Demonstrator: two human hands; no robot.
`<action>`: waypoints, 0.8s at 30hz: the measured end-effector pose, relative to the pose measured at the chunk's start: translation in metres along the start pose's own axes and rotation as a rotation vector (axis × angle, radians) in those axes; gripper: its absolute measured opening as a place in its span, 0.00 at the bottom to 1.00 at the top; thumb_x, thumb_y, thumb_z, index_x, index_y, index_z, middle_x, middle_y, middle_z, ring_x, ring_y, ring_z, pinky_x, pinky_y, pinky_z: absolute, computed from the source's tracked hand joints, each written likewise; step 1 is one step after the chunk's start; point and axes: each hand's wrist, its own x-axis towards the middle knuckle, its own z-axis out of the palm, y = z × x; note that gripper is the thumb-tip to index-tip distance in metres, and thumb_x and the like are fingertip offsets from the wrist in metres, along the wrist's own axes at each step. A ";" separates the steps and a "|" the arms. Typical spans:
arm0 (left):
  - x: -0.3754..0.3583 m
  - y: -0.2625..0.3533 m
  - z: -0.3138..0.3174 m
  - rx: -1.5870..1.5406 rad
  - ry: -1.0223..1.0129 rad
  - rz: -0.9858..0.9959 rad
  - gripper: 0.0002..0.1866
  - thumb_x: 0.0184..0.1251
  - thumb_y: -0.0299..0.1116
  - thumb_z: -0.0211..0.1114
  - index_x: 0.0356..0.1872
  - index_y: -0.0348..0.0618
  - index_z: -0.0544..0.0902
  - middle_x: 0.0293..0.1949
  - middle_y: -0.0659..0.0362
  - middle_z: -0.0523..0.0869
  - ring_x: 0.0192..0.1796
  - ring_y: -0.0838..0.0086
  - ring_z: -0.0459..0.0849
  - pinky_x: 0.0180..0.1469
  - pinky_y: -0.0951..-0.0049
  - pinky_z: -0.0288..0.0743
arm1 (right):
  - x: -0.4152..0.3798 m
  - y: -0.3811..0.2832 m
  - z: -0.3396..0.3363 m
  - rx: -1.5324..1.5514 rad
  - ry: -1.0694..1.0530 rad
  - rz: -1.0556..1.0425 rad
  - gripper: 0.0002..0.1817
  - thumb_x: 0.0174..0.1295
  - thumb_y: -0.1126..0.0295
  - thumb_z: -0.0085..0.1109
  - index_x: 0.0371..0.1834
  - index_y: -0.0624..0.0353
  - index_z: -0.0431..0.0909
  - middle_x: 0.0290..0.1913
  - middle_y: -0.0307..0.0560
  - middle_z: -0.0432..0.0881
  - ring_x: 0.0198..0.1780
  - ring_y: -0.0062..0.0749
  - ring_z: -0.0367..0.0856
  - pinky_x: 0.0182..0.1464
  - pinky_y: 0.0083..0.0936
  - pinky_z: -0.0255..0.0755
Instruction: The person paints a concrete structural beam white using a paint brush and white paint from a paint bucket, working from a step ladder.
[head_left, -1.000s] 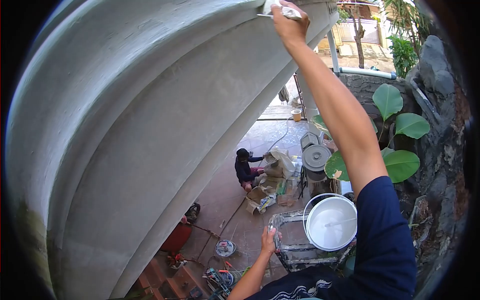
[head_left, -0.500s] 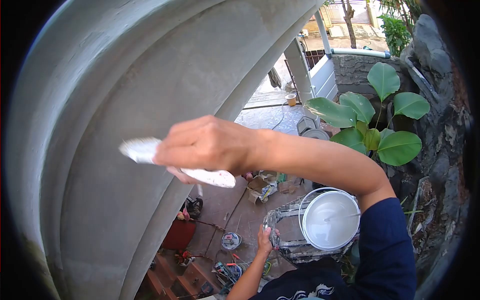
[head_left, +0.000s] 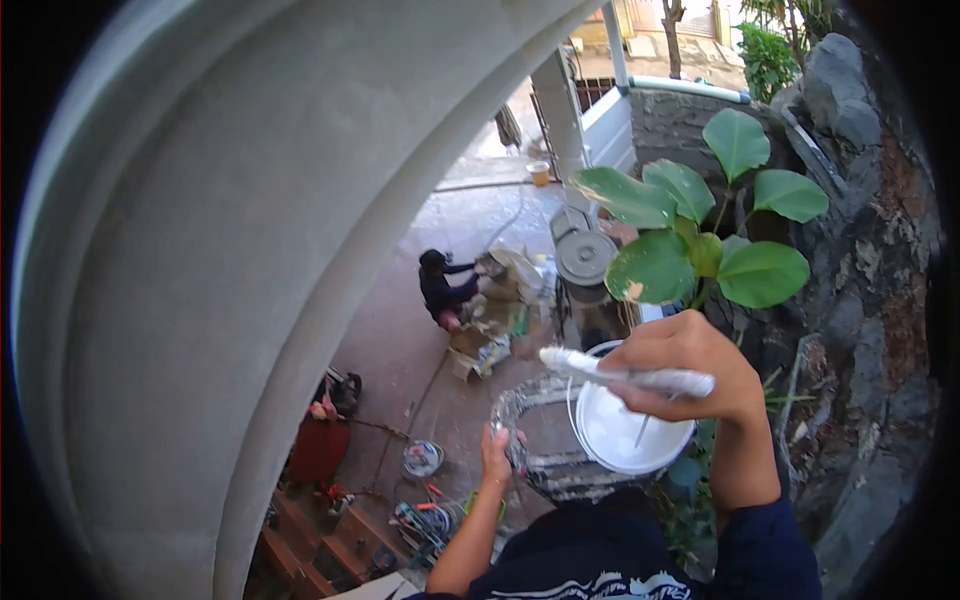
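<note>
My right hand is closed around a paintbrush, its white-coated bristles pointing left. Hand and brush are over a white bucket with a wire handle and white paint inside; a thin stick stands in the paint. The bucket sits at the top of a paint-spattered ladder. My left hand is wrapped round the ladder's left edge, with part of the grip hidden. To the left rises a curved grey wall with stepped moulding.
A large-leaved plant and rough rock wall stand close on the right. Far below, another person crouches by sacks and cardboard. A small bucket, tools and a lidded grey bin are on the ground.
My right hand has moved the brush from in front of the grey wall, right and down, to above the bucket. My left hand keeps its grip. The view has shifted, revealing the crouching person.
</note>
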 end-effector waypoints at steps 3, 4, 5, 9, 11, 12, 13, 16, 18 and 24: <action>-0.002 0.011 0.004 -0.085 -0.012 -0.107 0.20 0.65 0.49 0.59 0.46 0.43 0.73 0.29 0.58 0.82 0.24 0.77 0.79 0.24 0.75 0.75 | -0.059 0.011 0.001 0.074 0.105 0.269 0.12 0.49 0.73 0.68 0.38 0.63 0.86 0.26 0.52 0.85 0.24 0.41 0.84 0.31 0.27 0.77; -0.001 0.005 0.001 -0.069 0.002 -0.108 0.19 0.65 0.48 0.59 0.46 0.44 0.73 0.30 0.58 0.82 0.24 0.77 0.79 0.23 0.75 0.75 | -0.075 0.011 0.005 0.098 0.136 0.386 0.11 0.49 0.73 0.68 0.37 0.64 0.86 0.26 0.52 0.85 0.24 0.40 0.84 0.31 0.26 0.76; -0.001 0.004 0.000 -0.045 -0.006 -0.079 0.20 0.66 0.48 0.58 0.47 0.43 0.73 0.32 0.57 0.82 0.28 0.77 0.80 0.27 0.75 0.76 | -0.089 0.011 0.013 0.083 0.101 0.451 0.11 0.49 0.73 0.68 0.37 0.65 0.86 0.26 0.53 0.85 0.24 0.40 0.85 0.31 0.26 0.76; -0.006 -0.003 -0.002 -0.036 0.055 -0.057 0.22 0.67 0.50 0.56 0.44 0.38 0.79 0.33 0.55 0.84 0.34 0.73 0.83 0.36 0.72 0.77 | -0.109 0.034 0.044 0.016 0.000 0.639 0.12 0.48 0.71 0.67 0.35 0.64 0.86 0.27 0.57 0.85 0.28 0.46 0.86 0.36 0.31 0.77; 0.003 -0.005 -0.002 -0.044 0.059 -0.044 0.24 0.68 0.51 0.56 0.42 0.36 0.81 0.33 0.54 0.86 0.34 0.71 0.84 0.38 0.70 0.78 | -0.111 0.051 0.068 0.026 -0.009 0.695 0.11 0.48 0.70 0.66 0.34 0.63 0.86 0.28 0.59 0.85 0.30 0.50 0.85 0.39 0.34 0.78; 0.004 -0.006 -0.002 -0.043 0.056 -0.052 0.22 0.67 0.50 0.56 0.45 0.38 0.79 0.33 0.55 0.85 0.34 0.72 0.83 0.37 0.71 0.77 | -0.110 0.061 0.079 0.023 -0.019 0.716 0.11 0.48 0.70 0.66 0.34 0.63 0.87 0.29 0.60 0.85 0.31 0.52 0.86 0.41 0.36 0.78; 0.005 -0.005 -0.002 -0.043 0.051 -0.059 0.22 0.67 0.49 0.56 0.48 0.39 0.76 0.33 0.55 0.83 0.34 0.73 0.82 0.37 0.73 0.76 | -0.110 0.069 0.089 -0.004 -0.026 0.758 0.11 0.48 0.70 0.66 0.34 0.63 0.87 0.29 0.61 0.85 0.32 0.53 0.85 0.41 0.37 0.78; 0.003 -0.005 -0.001 -0.014 0.053 -0.040 0.21 0.67 0.47 0.56 0.49 0.40 0.75 0.33 0.56 0.82 0.33 0.74 0.81 0.37 0.73 0.75 | -0.109 0.085 0.113 -0.068 -0.064 0.868 0.11 0.48 0.69 0.66 0.34 0.63 0.87 0.31 0.63 0.85 0.35 0.56 0.85 0.44 0.41 0.78; 0.004 -0.004 0.000 0.009 0.059 -0.021 0.21 0.68 0.47 0.56 0.49 0.40 0.75 0.33 0.56 0.83 0.33 0.73 0.82 0.37 0.73 0.75 | -0.106 0.093 0.121 -0.097 -0.094 0.903 0.11 0.48 0.68 0.67 0.33 0.62 0.87 0.32 0.64 0.85 0.36 0.57 0.85 0.44 0.42 0.78; 0.001 -0.001 0.003 0.019 0.084 -0.015 0.21 0.68 0.48 0.57 0.48 0.40 0.76 0.33 0.56 0.83 0.33 0.74 0.82 0.36 0.74 0.75 | -0.114 0.104 0.129 -0.096 -0.085 0.885 0.13 0.46 0.66 0.69 0.30 0.65 0.86 0.30 0.62 0.85 0.32 0.53 0.86 0.43 0.40 0.79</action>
